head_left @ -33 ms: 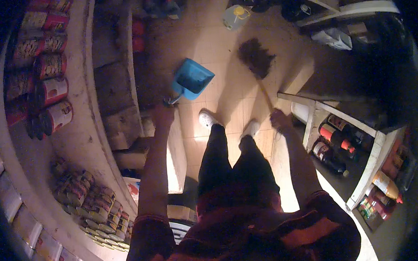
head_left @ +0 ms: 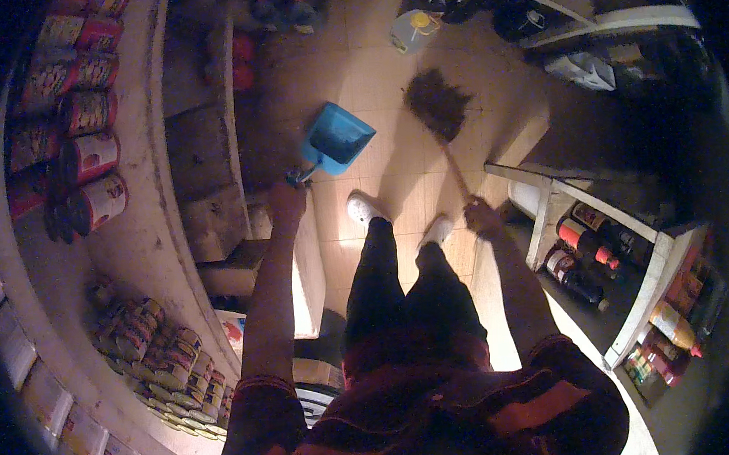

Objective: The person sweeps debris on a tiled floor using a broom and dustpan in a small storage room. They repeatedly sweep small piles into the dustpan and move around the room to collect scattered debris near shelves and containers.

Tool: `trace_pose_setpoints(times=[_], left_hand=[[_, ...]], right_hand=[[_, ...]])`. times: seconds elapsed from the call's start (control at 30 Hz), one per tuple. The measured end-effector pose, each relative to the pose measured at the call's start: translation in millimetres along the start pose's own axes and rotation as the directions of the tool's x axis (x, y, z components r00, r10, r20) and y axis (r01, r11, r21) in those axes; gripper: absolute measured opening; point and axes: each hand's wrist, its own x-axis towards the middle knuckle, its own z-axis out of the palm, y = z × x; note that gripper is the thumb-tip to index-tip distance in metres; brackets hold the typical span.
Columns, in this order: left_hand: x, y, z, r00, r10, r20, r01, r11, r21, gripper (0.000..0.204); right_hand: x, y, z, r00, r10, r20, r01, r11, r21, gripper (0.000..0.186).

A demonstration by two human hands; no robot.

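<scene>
Your left hand (head_left: 287, 200) grips the dustpan (head_left: 337, 137), your right hand (head_left: 481, 218) the broom (head_left: 439, 108); swinging wide could topple the jug (head_left: 413, 29).

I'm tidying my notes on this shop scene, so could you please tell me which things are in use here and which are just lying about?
In use:
- blue dustpan, held by the left hand
- broom, held by the right hand

Lying about:
- tins on the left shelf
- sauce bottles on the right rack
- plastic jug on the floor
</scene>
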Motion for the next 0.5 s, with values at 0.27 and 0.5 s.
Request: trace_pose_setpoints(times=[0.27,0.5], left_hand=[[12.3,-5.6,14.3,0.998,-0.043,0.039,0.048,0.989,-0.138,0.025],[15.2,-3.5,20.2,0.994,0.017,-0.104,-0.034,0.985,-0.167,0.029]], right_hand=[[-104.1,119.9,87.6,0.929,-0.286,-0.234,-0.022,0.589,-0.808,0.062],[-16.7,62.7,140.4,0.928,-0.320,-0.192,0.064,0.644,-0.762,0.053]])
